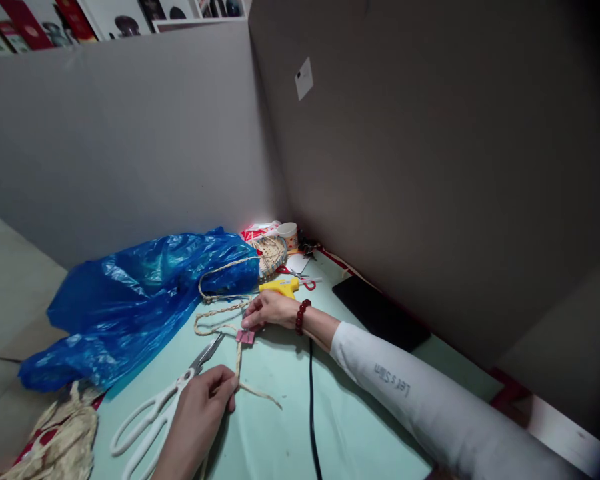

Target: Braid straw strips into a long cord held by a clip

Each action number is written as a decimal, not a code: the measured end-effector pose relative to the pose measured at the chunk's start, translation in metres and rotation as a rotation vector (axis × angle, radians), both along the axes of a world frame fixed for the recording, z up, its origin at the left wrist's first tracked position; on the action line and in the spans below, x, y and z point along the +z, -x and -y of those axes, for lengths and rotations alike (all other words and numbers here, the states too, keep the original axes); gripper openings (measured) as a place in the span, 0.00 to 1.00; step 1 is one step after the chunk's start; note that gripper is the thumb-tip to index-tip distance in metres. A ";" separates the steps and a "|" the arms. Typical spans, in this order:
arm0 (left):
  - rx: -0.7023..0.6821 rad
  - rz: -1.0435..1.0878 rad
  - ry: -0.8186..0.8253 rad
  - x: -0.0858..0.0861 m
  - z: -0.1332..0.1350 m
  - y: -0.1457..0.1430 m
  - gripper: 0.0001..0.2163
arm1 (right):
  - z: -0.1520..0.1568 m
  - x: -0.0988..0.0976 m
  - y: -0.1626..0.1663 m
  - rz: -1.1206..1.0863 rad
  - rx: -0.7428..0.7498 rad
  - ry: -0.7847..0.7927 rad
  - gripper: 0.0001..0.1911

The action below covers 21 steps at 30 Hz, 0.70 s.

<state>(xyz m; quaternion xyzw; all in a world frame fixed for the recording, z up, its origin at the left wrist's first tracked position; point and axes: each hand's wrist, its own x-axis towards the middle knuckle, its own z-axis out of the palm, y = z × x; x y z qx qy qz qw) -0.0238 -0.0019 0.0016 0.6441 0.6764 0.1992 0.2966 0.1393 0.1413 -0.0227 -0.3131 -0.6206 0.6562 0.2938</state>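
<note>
A braided straw rope (219,313) lies in loops on the pale green table (365,427), running back toward the blue bag. A pink clip (245,337) is fastened on the braid. My right hand (269,309) rests with fingers closed on the braid just above the clip; a red bead bracelet sits on its wrist. My left hand (199,417) pinches the braid's lower end, where loose strands fan out to the right. White-handled scissors (165,407) lie just left of this hand, blades pointing up toward the clip.
A big blue plastic bag (130,300) fills the left of the table. A yellow glue gun (281,287), red scissors, a woven straw piece and a small cup sit at the back corner. A black tablet (380,312) lies right. A black cord (311,400) crosses the table. Loose straw (60,440) is piled bottom left. Grey partitions enclose the desk.
</note>
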 end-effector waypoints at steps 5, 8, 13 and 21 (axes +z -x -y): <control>-0.007 -0.012 -0.024 0.005 -0.009 -0.010 0.13 | -0.002 -0.002 -0.001 0.022 -0.013 -0.015 0.14; -0.023 -0.019 -0.030 0.010 -0.014 -0.014 0.13 | -0.003 -0.002 -0.001 0.044 -0.023 -0.031 0.13; -0.053 -0.028 -0.045 0.012 -0.020 -0.016 0.12 | -0.001 0.001 -0.001 0.085 -0.026 -0.061 0.14; -0.061 0.025 -0.031 0.006 -0.017 -0.010 0.14 | 0.014 0.014 -0.005 0.243 -0.055 -0.219 0.10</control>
